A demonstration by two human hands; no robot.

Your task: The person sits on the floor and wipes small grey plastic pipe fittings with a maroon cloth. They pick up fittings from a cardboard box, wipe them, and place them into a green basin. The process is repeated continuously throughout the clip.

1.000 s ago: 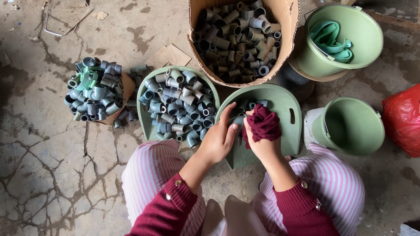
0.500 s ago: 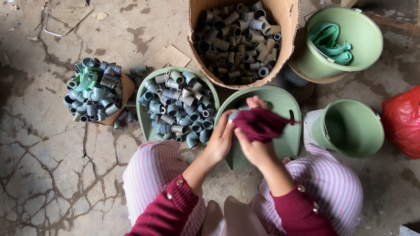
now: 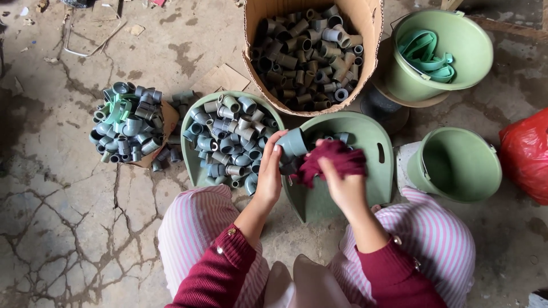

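Observation:
My left hand (image 3: 270,171) grips a grey plastic pipe fitting (image 3: 292,145) above a green scoop-shaped tray (image 3: 371,171). My right hand (image 3: 342,185) holds a dark red cloth (image 3: 331,161) pressed against the fitting. A few more grey fittings (image 3: 341,137) lie at the tray's far end. To the left, a second green tray (image 3: 191,165) is heaped with grey fittings (image 3: 231,140).
A cardboard box (image 3: 371,34) full of dark fittings stands ahead. A pile of fittings (image 3: 124,122) sits on cardboard at left. Two green buckets are at right: one (image 3: 468,63) holding green strips, one (image 3: 456,165) empty. A red bag (image 3: 525,154) lies at far right. The floor is cracked concrete.
Both hands have shifted slightly left over the tray. The cloth moved from wrapped around my right fingers to rubbing against the fitting, which now shows more clearly in my left hand.

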